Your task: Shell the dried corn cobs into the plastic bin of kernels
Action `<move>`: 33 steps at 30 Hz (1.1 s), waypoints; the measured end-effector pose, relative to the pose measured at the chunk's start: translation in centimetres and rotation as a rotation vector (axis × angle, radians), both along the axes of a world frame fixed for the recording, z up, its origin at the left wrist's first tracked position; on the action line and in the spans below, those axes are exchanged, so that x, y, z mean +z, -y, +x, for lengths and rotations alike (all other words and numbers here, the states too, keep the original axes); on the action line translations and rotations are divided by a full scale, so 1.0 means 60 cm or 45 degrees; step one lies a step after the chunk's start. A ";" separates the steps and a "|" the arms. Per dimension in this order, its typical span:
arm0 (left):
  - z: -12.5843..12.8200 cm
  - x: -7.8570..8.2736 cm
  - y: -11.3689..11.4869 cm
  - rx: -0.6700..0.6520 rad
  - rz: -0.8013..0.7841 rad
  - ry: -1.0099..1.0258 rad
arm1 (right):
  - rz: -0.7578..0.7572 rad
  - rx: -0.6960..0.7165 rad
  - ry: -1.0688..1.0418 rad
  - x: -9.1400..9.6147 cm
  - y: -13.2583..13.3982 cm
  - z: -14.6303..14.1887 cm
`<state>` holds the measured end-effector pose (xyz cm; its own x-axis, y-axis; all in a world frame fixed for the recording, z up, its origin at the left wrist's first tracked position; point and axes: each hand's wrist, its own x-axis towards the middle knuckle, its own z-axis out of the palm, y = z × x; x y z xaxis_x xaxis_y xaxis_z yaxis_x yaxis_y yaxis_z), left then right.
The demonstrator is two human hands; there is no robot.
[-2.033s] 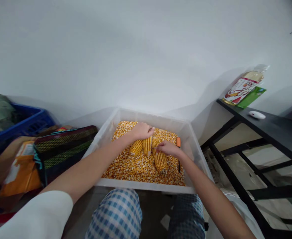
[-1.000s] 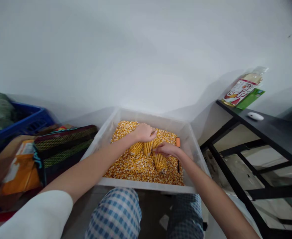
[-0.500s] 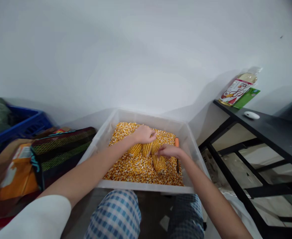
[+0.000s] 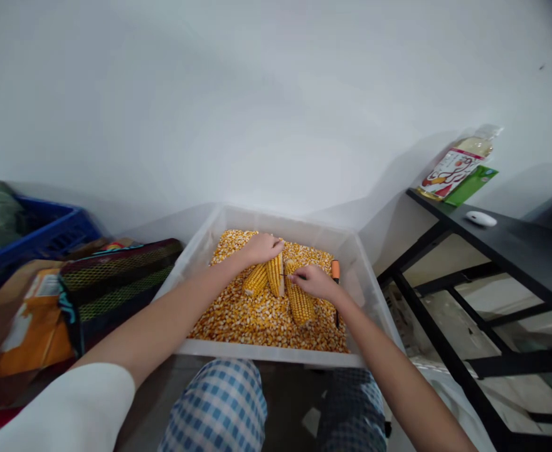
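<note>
My left hand (image 4: 262,248) is closed around the upper end of an ear of corn (image 4: 275,274), which it holds over the loose kernels (image 4: 257,320). My right hand (image 4: 314,280) pinches a thin dark pointed tool (image 4: 299,276) whose tip reaches the right side of that ear. Below the right hand lies another ear of corn (image 4: 301,305), partly covered by the fingers. A third ear of corn (image 4: 256,280) rests on the kernels under my left wrist. Everything sits inside a translucent plastic bin (image 4: 276,353).
An orange-handled tool (image 4: 335,270) lies along the bin's right wall. On the right is a black shelf (image 4: 520,251) with a bottle (image 4: 455,166), a green packet (image 4: 471,185) and a white mouse-shaped object (image 4: 482,218). A mesh bag (image 4: 120,279) and blue crate (image 4: 59,229) stand left.
My left hand has shifted slightly left with its ear of corn, showing more of the ear. My right hand has moved a little up, and the thin tool now shows at its fingertips.
</note>
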<state>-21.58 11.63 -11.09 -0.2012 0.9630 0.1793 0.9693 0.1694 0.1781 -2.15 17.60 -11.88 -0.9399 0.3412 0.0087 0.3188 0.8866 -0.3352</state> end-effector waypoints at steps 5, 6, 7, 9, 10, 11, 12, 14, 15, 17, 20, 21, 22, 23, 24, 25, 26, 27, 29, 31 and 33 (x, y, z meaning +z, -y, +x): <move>0.000 0.000 0.000 0.025 -0.016 -0.003 | 0.310 -0.030 0.114 0.017 0.015 0.003; 0.000 0.000 0.000 0.032 -0.019 0.000 | 0.368 -0.037 0.138 0.019 0.020 0.003; 0.000 0.000 0.000 0.038 -0.026 0.003 | 0.420 -0.046 0.163 0.021 0.024 0.003; 0.001 0.001 -0.001 0.044 -0.041 0.007 | 0.498 -0.066 0.215 0.022 0.033 0.001; 0.001 0.001 -0.001 0.043 -0.045 0.006 | 0.523 -0.078 0.241 0.022 0.037 -0.001; 0.001 0.001 -0.001 0.040 -0.045 0.003 | 0.537 -0.091 0.265 0.021 0.041 -0.002; 0.002 0.001 -0.001 0.040 -0.044 0.000 | 0.541 -0.104 0.282 0.020 0.045 -0.003; 0.003 0.001 -0.001 0.044 -0.033 -0.006 | 0.527 -0.127 0.305 0.018 0.050 -0.007; 0.004 0.001 -0.001 0.048 -0.026 -0.011 | 0.512 -0.134 0.313 0.017 0.052 -0.008; 0.007 0.001 -0.001 0.046 -0.013 -0.028 | 0.472 -0.136 0.323 0.014 0.053 -0.012; 0.011 0.003 0.001 0.043 0.004 -0.064 | 0.418 -0.141 0.318 0.011 0.052 -0.015; 0.013 0.005 0.002 0.044 0.008 -0.079 | 0.406 -0.145 0.306 0.011 0.050 -0.016; 0.015 0.006 0.003 0.039 0.014 -0.095 | 0.394 -0.146 0.292 0.012 0.047 -0.016; 0.018 0.008 0.004 0.028 0.020 -0.112 | 0.380 -0.139 0.277 0.013 0.044 -0.017; 0.021 0.009 0.005 0.010 0.028 -0.127 | 0.361 -0.122 0.263 0.015 0.040 -0.016; 0.024 0.011 0.006 -0.014 0.039 -0.140 | 0.340 -0.098 0.250 0.017 0.036 -0.016; 0.027 0.013 0.006 -0.039 0.050 -0.150 | 0.317 -0.072 0.243 0.019 0.031 -0.015; 0.031 0.014 0.007 -0.066 0.059 -0.159 | 0.295 -0.050 0.240 0.021 0.027 -0.014; 0.037 0.017 0.007 -0.119 0.069 -0.181 | 0.263 -0.028 0.239 0.024 0.019 -0.012; 0.042 0.020 0.007 -0.169 0.070 -0.211 | 0.241 -0.033 0.231 0.024 0.016 -0.010; 0.045 0.022 0.007 -0.193 0.073 -0.238 | 0.221 -0.058 0.199 0.022 0.016 -0.009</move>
<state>-18.91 11.18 -9.78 -0.0133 0.9668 0.2552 0.9999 0.0143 -0.0019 -2.68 16.65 -10.58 -0.9182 0.3893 -0.0736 0.3957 0.9101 -0.1227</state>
